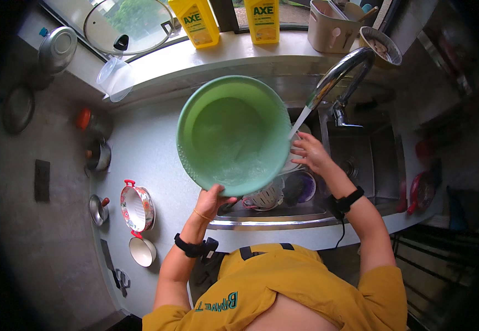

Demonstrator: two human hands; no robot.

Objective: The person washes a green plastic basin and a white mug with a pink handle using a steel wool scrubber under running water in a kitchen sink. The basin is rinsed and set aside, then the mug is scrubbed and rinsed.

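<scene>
A green plastic basin with water in it is held up over the left sink bowl and the edge of the counter. My left hand grips its near rim, thumb on top and fingers below. At the basin's right rim is my right hand, fingers spread; whether they touch the rim cannot be told. Water runs from the chrome faucet in a stream down by that rim, close to my right fingertips. Partly hidden below the basin, the left bowl holds a white slotted basket and a purple-rimmed bowl.
A right sink bowl adjoins. On the left counter are a floral pan with red handles, a white bowl, scissors and a knife. Yellow detergent bottles and a utensil caddy line the sill.
</scene>
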